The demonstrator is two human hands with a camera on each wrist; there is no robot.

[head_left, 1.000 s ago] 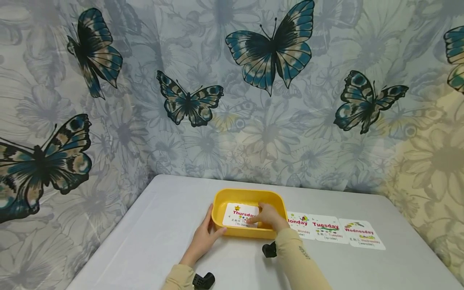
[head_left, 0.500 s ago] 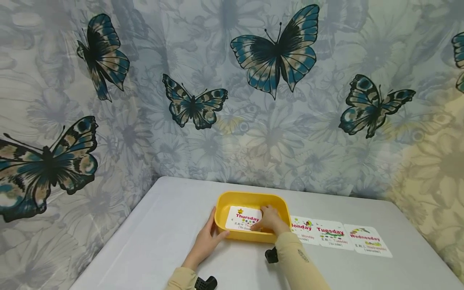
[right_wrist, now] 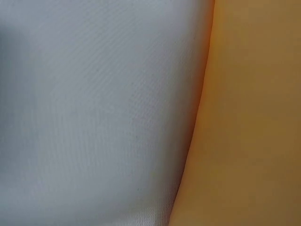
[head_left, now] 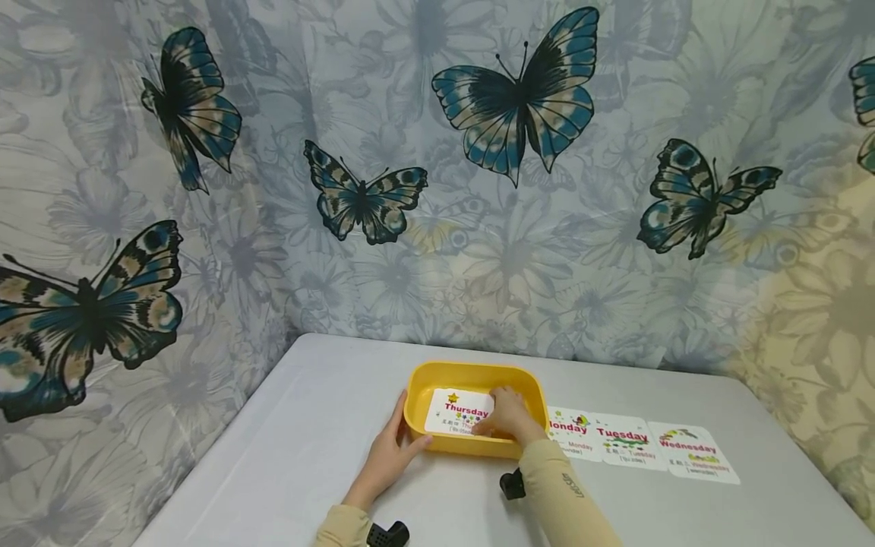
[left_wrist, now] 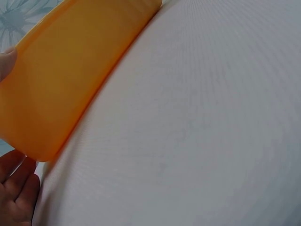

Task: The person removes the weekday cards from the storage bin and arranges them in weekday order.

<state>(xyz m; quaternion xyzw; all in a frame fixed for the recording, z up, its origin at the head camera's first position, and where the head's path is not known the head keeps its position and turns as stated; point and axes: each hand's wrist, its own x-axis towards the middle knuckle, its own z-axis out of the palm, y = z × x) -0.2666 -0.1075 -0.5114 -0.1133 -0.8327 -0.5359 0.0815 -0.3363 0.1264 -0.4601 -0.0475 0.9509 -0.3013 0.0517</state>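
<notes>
In the head view, a yellow plastic tray (head_left: 478, 445) stands on the table. A white card printed "Thursday" (head_left: 447, 414) lies in its left part. My left hand (head_left: 386, 456) holds the tray's near left corner, thumb at the front rim and fingers along the left side. The left wrist view shows that thumb and the fingertips against the orange-looking wall (left_wrist: 61, 84). My right hand (head_left: 509, 416) reaches inside the tray and grips the Thursday card at its right end, thumb near and fingers far. The right wrist view shows only the tray's outer wall (right_wrist: 249, 113) and tablecloth.
Right of the tray lie a Monday card (head_left: 576, 434), partly hidden by the tray, a Tuesday card (head_left: 629, 442) and a Wednesday card (head_left: 693, 453), in a row. Behind the white-covered table (head_left: 273, 448) hangs a butterfly-patterned curtain (head_left: 478, 289).
The head view has shifted slightly, so everything sits a little lower and further right. My right thumb has slid toward the card's near edge. Tray and cards keep their places.
</notes>
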